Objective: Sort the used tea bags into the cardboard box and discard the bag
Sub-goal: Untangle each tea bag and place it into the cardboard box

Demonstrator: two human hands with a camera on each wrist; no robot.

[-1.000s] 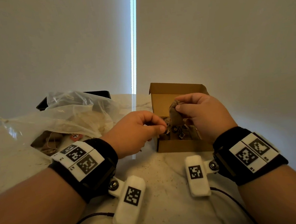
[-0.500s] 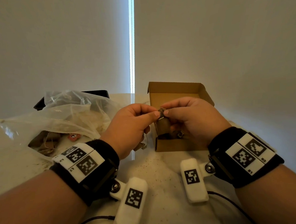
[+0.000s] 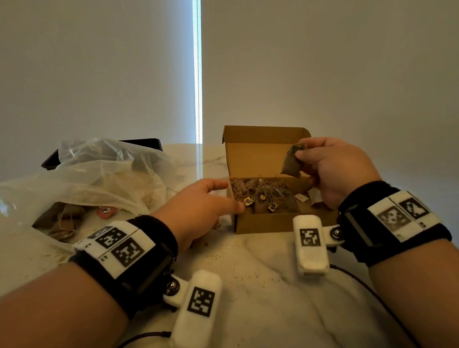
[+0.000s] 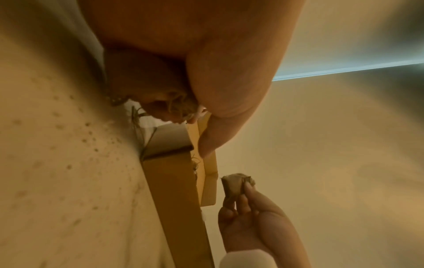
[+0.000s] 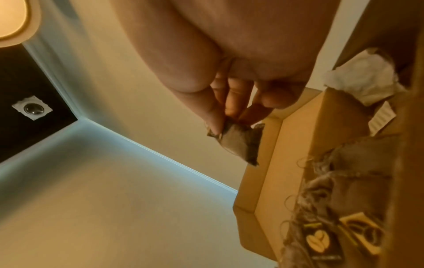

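Observation:
An open cardboard box (image 3: 264,223) on the marble table holds several used tea bags (image 3: 262,196) with yellow-and-black tags. My right hand (image 3: 300,154) pinches a brown tea bag (image 3: 290,164) by its top, above the box's right half; the right wrist view shows this tea bag (image 5: 241,143) hanging from the fingertips (image 5: 215,125). My left hand (image 3: 219,199) is low at the box's left front corner, thumb and forefinger stretched toward it. In the left wrist view its other fingers curl round a stringed tea bag (image 4: 165,98). A crumpled clear plastic bag (image 3: 101,177) lies at the left.
More tea bags (image 3: 60,218) and a red tag (image 3: 106,209) lie inside the plastic bag's mouth. A black tray (image 3: 142,144) stands behind it. Tea crumbs (image 3: 228,255) dot the table in front of the box. The wall rises close behind the box.
The hands have come apart. My right hand lifted its tea bag up and right over the box. My left hand dropped to the box's left front corner.

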